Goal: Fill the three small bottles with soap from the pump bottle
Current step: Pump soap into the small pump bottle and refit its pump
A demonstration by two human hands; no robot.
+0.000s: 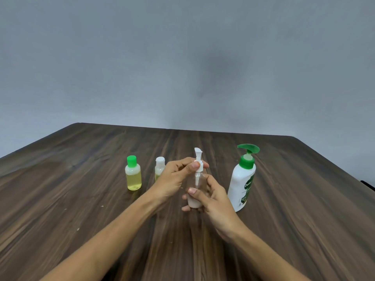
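A small clear bottle with a white pump top stands at the table's middle, a little pale liquid at its bottom. My right hand grips its body. My left hand pinches the white collar of its pump top. The big white soap pump bottle with a green pump stands upright just to the right. On the left stand a green-capped small bottle holding yellow liquid and a white-capped small bottle, partly hidden behind my left hand.
All bottles stand on a dark wooden table against a grey wall. A few small white specks lie on the wood at the left front. A dark object shows at the table's right edge.
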